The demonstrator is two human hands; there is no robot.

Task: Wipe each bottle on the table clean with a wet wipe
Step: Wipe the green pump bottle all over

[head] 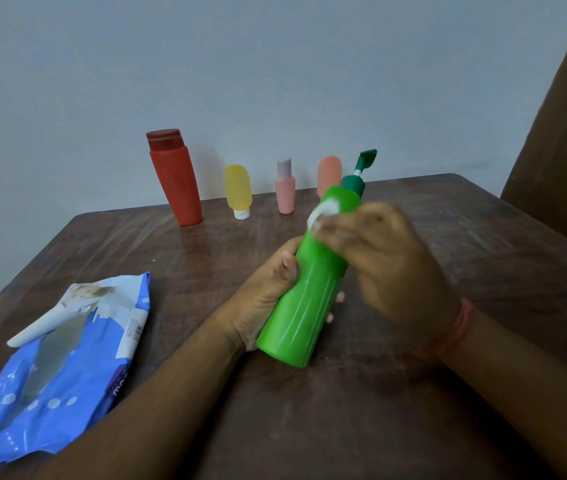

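Note:
My left hand (268, 289) grips a bright green pump bottle (306, 292) around its lower body, holding it tilted above the brown table (448, 271). Its dark green pump head points up and to the right. My right hand (389, 265), blurred by motion, holds a crumpled white wet wipe (325, 213) against the bottle's shoulder. Along the far edge stand a red bottle (175, 178), a yellow tube (238, 190) on its white cap, a small pink bottle (285, 187) and an orange tube (328, 173), partly hidden behind the green bottle.
A blue wet-wipe pack (63, 368) lies at the front left of the table with its white flap lifted. A pale wall rises behind the table, and a brown curtain (562, 133) hangs at the right.

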